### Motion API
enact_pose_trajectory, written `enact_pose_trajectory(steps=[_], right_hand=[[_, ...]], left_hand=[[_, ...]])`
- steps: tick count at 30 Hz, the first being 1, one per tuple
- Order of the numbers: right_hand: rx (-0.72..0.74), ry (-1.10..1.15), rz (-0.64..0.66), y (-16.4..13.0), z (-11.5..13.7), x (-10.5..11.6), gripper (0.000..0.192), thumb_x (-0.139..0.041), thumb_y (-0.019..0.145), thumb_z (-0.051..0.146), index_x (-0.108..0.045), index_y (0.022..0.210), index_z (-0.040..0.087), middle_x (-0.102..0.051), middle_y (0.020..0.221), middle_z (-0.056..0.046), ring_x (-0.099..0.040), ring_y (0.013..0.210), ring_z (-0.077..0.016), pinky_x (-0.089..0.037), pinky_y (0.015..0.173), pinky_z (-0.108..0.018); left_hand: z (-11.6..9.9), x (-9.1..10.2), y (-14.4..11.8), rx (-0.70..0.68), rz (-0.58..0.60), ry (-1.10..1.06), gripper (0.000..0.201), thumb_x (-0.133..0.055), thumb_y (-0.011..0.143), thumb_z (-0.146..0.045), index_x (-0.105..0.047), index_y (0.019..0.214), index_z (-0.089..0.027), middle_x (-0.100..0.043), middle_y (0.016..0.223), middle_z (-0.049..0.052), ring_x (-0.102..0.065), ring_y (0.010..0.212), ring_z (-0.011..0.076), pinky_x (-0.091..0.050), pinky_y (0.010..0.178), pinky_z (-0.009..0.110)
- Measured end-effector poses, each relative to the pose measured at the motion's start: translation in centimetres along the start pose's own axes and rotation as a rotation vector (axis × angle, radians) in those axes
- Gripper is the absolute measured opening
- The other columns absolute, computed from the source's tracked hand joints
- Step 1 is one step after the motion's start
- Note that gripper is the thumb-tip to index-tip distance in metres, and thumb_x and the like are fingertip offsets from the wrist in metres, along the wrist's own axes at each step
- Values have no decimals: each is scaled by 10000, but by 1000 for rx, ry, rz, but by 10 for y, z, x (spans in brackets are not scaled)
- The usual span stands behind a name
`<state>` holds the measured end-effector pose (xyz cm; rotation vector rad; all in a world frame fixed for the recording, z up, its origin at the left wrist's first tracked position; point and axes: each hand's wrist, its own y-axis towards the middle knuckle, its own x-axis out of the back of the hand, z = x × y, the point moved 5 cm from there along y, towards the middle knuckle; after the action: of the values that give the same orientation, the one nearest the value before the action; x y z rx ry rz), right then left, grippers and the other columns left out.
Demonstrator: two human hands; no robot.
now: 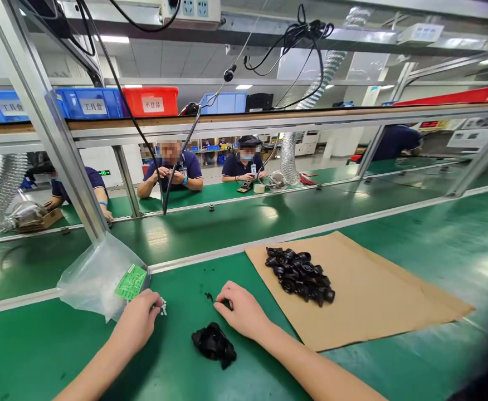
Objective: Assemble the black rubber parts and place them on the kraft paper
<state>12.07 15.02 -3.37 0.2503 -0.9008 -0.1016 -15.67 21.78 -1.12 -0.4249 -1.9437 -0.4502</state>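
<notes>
My left hand (141, 316) is closed, with a few small white parts (163, 306) showing at its fingertips beside a clear plastic bag. To the right, my right hand (243, 309) hovers low over the green bench with thumb and index finger brought together; anything between them is too small to make out. Close to those fingertips lie tiny black pieces (209, 296). Between my forearms rest glossy black molded parts (214, 344), clustered together on the bench.
A pile of similar black parts (300, 274) sits on a brown cardboard sheet (377, 301) at right. The plastic bag (89, 275) bears a green label (131, 282) and stands by a metal post (55, 122). Black cables (181, 156) hang ahead. Co-workers sit across the line.
</notes>
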Motion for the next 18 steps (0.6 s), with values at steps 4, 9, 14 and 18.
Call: enact_pose_trajectory(steps=[4, 9, 14, 18], right_hand=[[-46, -26, -14, 9, 0, -8, 149, -700, 923, 325, -706, 816, 221, -665, 876, -19, -639, 791, -211, -431, 699, -314], [-35, -36, 11, 15, -1, -12, 108, -668, 929, 274, -705, 836, 235, -682, 887, -4, -663, 830, -200, -424, 716, -293], [-24, -56, 57, 15, -2, -6, 135, -605, 929, 181, -690, 837, 228, -682, 892, -10, -657, 815, -194, -418, 708, -286], [57, -34, 113, 10, 0, -5, 136, -577, 952, 169, -665, 863, 222, -677, 907, -14, -646, 810, -189, -424, 709, -284]], left_hand=[[2, -1, -1, 77, 67, 78, 213, -532, 898, -63, -664, 791, -192, -712, 876, 70, -672, 836, 256, -425, 735, 325], [-4, -13, -2, 109, 81, 100, 240, -499, 984, -116, -675, 835, -182, -714, 934, 102, -688, 880, 267, -426, 761, 322], [-7, -17, -2, 109, 106, 124, 240, -491, 1008, -128, -688, 879, -173, -700, 951, 102, -695, 881, 259, -441, 779, 317], [-9, -15, -3, 109, 129, 155, 282, -474, 994, -92, -710, 864, -174, -687, 950, 106, -693, 891, 268, -440, 776, 327]])
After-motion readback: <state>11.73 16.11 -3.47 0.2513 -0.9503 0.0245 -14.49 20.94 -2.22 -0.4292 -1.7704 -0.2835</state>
